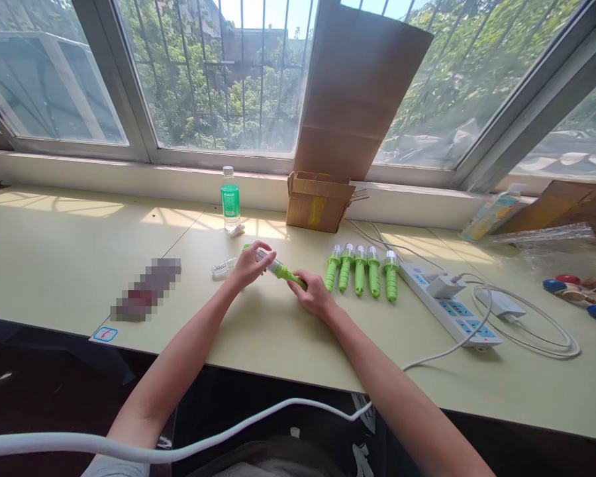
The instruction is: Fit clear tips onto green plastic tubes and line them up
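Over the middle of the table, both hands hold a light green, ribbed-handled tool with a clear cylinder (279, 269), tilted with its clear end up and to the left. My left hand (251, 265) is closed around the clear end, its fingers hiding part of it. My right hand (312, 293) grips the green handle at the lower right end. Just left of my left hand, a clear ribbed plastic piece (222, 268) lies on the table. Several similar green-handled tools with clear tops (359, 271) are lined up in a row to the right of my right hand.
A bottle with a green label (231, 202) and a cardboard box (314, 209) stand near the window. At right are a power strip (454, 311) with plugged-in chargers, looping white cables, and coloured wooden pieces (571, 291). A blurred-out item (146, 291) lies at left.
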`<state>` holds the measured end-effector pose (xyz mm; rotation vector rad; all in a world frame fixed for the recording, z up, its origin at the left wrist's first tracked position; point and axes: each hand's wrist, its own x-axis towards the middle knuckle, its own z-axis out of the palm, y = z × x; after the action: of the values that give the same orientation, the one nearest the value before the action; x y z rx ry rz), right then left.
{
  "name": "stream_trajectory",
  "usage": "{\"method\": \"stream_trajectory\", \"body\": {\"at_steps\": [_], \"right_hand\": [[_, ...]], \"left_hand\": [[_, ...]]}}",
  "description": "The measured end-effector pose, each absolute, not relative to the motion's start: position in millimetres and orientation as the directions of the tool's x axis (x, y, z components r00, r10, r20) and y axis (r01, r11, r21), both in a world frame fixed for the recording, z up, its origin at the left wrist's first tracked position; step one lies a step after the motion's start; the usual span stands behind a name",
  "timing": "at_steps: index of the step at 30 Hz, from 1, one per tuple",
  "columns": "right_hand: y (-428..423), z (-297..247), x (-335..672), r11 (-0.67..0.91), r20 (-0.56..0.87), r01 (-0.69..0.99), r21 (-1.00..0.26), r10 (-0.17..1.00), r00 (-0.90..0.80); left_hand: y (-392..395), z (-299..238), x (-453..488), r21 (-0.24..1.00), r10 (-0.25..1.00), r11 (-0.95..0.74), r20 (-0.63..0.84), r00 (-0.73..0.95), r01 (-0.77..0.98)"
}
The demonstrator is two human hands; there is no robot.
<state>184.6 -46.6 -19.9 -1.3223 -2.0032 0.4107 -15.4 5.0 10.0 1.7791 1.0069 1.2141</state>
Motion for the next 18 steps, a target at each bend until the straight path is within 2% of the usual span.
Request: {"method": "stream_trajectory", "body": {"at_steps": [4,7,11,15,18], "right_hand": [[-45.6,-21.1,182.1,0.457,0.454,0.65,-0.607,0.871,-0.189],[-47.0,-18.7,180.5,0.452,0.439,0.638,-0.624,0.878,-0.192],[-48.6,-13.7,180.5,0.385,0.298,0.537,-0.751,0.923,-0.244],[-46.9,-11.3,182.2,0.18,0.055,0.329,-0.927,0.933,-0.356],[-46.1,-12.4,181.8,0.171,0.049,0.314,-0.934,0.931,-0.36]], "left_hand": [[4.6,10.1,-15.6,0.892,0.9,-0.411,0.364,0.24,0.189],[5.1,10.4,-15.6,0.896,0.901,-0.409,0.365,0.236,0.173],[6.1,10.8,-15.2,0.901,0.899,-0.409,0.37,0.235,0.147],[6.4,10.8,-14.7,0.9,0.892,-0.417,0.378,0.248,0.131],[6.5,10.6,-14.7,0.901,0.895,-0.416,0.381,0.23,0.125]]}}
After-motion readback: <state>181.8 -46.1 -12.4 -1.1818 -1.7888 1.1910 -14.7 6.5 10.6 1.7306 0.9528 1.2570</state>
